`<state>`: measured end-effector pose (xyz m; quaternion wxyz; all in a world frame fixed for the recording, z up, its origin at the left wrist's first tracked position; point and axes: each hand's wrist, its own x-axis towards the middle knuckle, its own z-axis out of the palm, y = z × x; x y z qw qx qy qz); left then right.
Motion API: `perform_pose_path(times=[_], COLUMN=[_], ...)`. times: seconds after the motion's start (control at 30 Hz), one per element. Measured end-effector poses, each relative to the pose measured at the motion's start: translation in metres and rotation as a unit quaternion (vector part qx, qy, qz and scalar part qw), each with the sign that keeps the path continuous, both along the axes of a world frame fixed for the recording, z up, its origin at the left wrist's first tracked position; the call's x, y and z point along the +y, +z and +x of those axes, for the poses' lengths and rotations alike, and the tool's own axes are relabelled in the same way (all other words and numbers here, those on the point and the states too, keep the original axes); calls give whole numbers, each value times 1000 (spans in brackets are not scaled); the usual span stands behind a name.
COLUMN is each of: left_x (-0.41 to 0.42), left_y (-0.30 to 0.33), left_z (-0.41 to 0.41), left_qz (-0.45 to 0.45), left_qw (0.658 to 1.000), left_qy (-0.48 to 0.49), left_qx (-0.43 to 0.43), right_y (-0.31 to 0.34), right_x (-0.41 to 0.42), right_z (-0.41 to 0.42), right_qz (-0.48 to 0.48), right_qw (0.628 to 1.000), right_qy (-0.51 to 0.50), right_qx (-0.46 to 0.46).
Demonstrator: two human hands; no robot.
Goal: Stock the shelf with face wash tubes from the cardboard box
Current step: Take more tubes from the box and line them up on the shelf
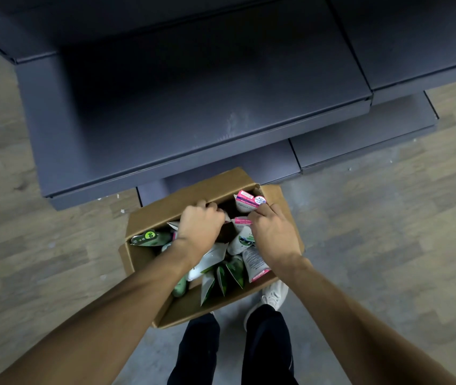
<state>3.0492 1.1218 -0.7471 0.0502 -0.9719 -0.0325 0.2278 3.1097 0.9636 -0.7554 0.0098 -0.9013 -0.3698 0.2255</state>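
An open cardboard box point(149, 215) stands on the floor in front of the dark shelf point(193, 107). It holds several face wash tubes, green ones point(235, 269) near me and white-and-pink ones point(247, 202) at the far right. My left hand point(200, 225) is inside the box by its far wall, fingers curled downward, with a white tube end point(227, 218) showing beside them. My right hand point(272, 232) is curled round a pink-edged tube point(242, 220) at the box's right side. What lies under both palms is hidden.
The shelf's wide dark board has nothing on it, and a second shelf unit point(429, 51) adjoins it on the right. A lower base board point(360, 140) juts out near the floor. My legs and a white shoe point(275, 294) stand just behind the box on the wood-pattern floor.
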Motion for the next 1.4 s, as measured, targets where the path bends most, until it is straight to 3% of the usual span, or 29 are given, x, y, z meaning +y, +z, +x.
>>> perform_pose_path(times=[0.2,0.5,0.8,1.1,1.4], left_x=[1,2,13,18,36], left_y=[-4,40,152,265,354], left_z=[-10,-11,-4,-18,-33], left_qz=[-26,-73,-70,-25,13], left_qw=[998,997,995,999,995], left_qy=[-60,24,73,5,-12], left_qx=[0,6,-28,-21,-97], right_y=[10,26,135,247,352], right_x=[1,-3,-12,-12,1], right_z=[3,1,20,18,16], right_qz=[6,-7,2,2,48], right_qw=[998,998,1000,999,996], right_qy=[-17,-44,-24,-19,33], right_qx=[59,48,9,-26,-67])
